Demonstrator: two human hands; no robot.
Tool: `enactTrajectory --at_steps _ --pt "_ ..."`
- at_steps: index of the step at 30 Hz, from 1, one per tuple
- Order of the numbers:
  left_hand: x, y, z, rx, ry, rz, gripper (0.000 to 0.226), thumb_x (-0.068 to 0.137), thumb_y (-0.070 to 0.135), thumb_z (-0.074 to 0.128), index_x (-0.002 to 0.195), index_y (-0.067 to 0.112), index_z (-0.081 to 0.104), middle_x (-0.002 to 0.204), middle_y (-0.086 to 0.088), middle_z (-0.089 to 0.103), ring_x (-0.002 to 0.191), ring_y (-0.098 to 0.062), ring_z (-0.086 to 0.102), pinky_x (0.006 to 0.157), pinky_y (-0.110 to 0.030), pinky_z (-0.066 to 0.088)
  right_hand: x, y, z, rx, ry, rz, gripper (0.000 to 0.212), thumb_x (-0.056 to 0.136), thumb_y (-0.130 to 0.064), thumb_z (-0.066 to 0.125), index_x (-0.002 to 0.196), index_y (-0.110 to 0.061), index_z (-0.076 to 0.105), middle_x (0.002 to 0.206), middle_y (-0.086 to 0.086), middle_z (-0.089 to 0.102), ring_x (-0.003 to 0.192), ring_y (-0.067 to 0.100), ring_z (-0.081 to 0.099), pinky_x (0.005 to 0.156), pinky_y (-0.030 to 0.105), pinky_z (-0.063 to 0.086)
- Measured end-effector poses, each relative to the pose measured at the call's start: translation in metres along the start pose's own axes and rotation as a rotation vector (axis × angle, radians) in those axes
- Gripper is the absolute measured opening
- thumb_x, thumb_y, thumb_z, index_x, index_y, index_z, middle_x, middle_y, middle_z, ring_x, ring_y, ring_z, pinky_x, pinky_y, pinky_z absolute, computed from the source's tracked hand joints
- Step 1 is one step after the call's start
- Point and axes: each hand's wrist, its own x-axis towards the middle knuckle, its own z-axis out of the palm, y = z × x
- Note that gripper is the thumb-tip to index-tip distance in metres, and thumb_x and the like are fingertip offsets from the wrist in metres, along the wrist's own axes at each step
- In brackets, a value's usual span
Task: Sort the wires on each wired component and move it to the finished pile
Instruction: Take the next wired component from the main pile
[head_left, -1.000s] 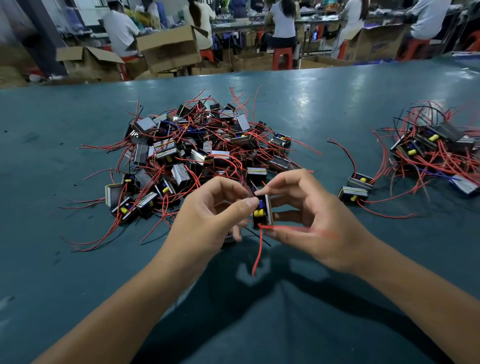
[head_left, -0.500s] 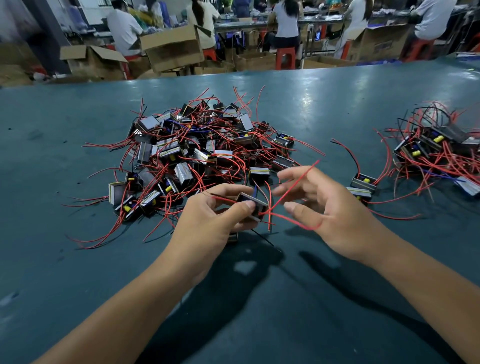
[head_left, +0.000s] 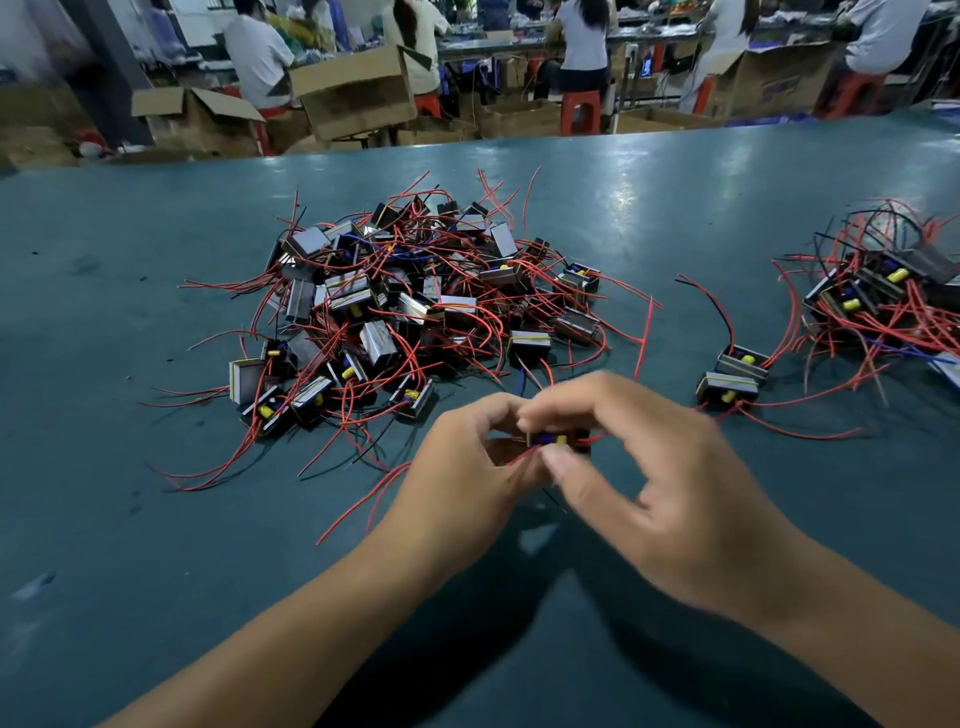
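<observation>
Closing back together on the wired component (head_left: 553, 440) just above the table (head_left: 156, 519), both hands (head_left: 561, 467) pinching it, right no longer spread wide — wires probably still being sorted.

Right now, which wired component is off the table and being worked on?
The component pinched between the left hand and right hand, with a yellow and blue part showing. All the others lie on the green table.
</observation>
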Motion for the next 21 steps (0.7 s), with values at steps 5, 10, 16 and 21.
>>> enactTrajectory --at_steps 5,10,16,21 --pt "-0.001 0.000 0.002 -0.066 -0.017 -0.082 0.020 0.085 0.018 0.080 0.104 0.015 0.073 0.093 -0.002 0.077 0.092 -0.022 0.073 0.088 -0.035 0.057 0.007 0.022 -0.018 -0.249 -0.130 0.208 0.034 0.089 -0.016 0.068 0.121 -0.020 0.060 0.117 -0.011 0.063 0.110 0.000 0.052 0.093 0.003 0.030" --pt "0.001 -0.002 0.002 -0.090 -0.033 -0.084 0.028 0.085 0.010 0.079 0.111 0.015 0.071 0.100 -0.004 0.077 0.098 -0.023 0.073 0.095 -0.037 0.057 0.008 0.025 -0.023 -0.313 -0.203 0.301 0.018 0.087 -0.036 0.065 0.104 -0.029 0.067 0.096 -0.016 0.070 0.089 0.002 0.060 0.079 0.020 0.044" --pt "-0.001 0.001 0.002 -0.033 0.006 0.010 0.035 0.084 0.009 0.079 0.113 0.016 0.061 0.103 0.000 0.070 0.093 -0.010 0.071 0.085 -0.023 0.057 0.007 0.026 -0.020 -0.195 -0.171 0.442 0.009 0.085 -0.038 0.068 0.082 -0.030 0.067 0.067 -0.010 0.067 0.064 0.007 0.060 0.060 0.025 0.045" --pt "-0.003 0.005 -0.002 0.233 0.189 0.152 0.026 0.084 0.037 0.079 0.083 0.023 0.057 0.076 0.007 0.061 0.067 -0.009 0.057 0.061 -0.027 0.048 0.008 0.026 -0.018 -0.188 -0.046 0.494 0.013 0.081 -0.035 0.070 0.074 -0.026 0.063 0.061 -0.011 0.065 0.060 0.008 0.060 0.057 0.030 0.046"
